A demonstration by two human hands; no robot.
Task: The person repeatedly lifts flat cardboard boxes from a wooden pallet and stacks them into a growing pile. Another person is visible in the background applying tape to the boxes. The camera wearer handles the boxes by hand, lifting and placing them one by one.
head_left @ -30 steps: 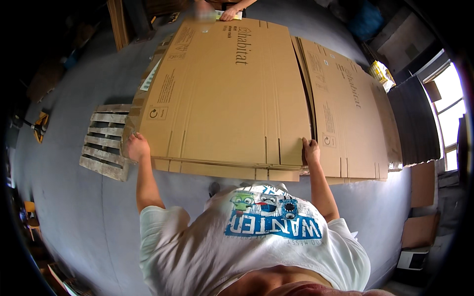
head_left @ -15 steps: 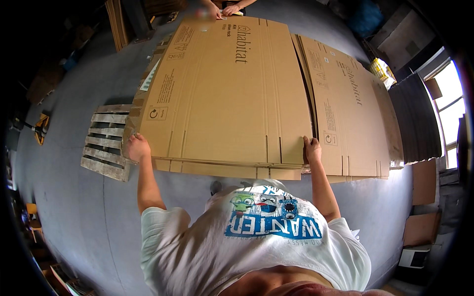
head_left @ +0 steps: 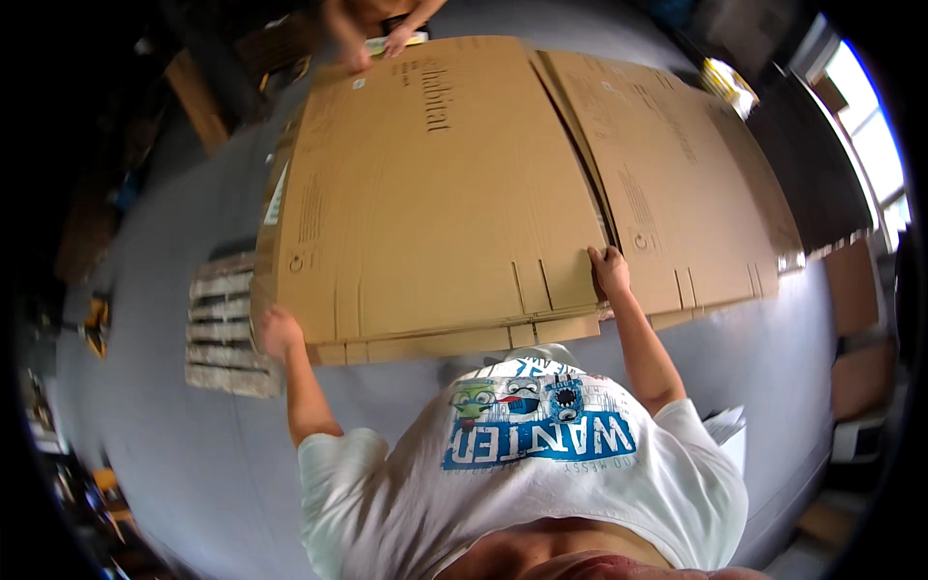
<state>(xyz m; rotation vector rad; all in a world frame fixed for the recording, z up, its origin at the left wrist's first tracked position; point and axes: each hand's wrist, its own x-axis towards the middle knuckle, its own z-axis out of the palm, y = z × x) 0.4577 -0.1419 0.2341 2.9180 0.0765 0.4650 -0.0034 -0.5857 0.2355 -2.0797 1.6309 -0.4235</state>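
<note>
A: What are the fingers doing?

B: The left hand [head_left: 280, 332] grips the near left corner of the big flat cardboard sheet [head_left: 435, 193]. Its fingers curl around the edge and mostly go under it, so I cannot tell how far they are spread. The right hand [head_left: 609, 271] lies on top of the same sheet at its near right corner, fingers [head_left: 601, 257] pressed together and flat on the surface, the thumb toward the edge.

A: And the sheet itself?

B: It stretches away from both hands, slots cut into the edge just between them. It lies on top of more flat cardboard; the edge of a lower sheet [head_left: 435, 345] shows just below the fingers, nearer the person.

A: What is beside the right fingers?

B: A second cardboard sheet [head_left: 677, 164] touches or slips under the first one right at those fingers and runs off to the right.

A: And out from the left fingers?

B: A wooden pallet [head_left: 222, 324] lies on the grey floor [head_left: 155, 416], just left of the left hand, partly under the stack.

A: Anyone else?

B: At the far end, well apart from the fingers, another person's hand [head_left: 394, 41] rests on the far edge of the sheet.
</note>
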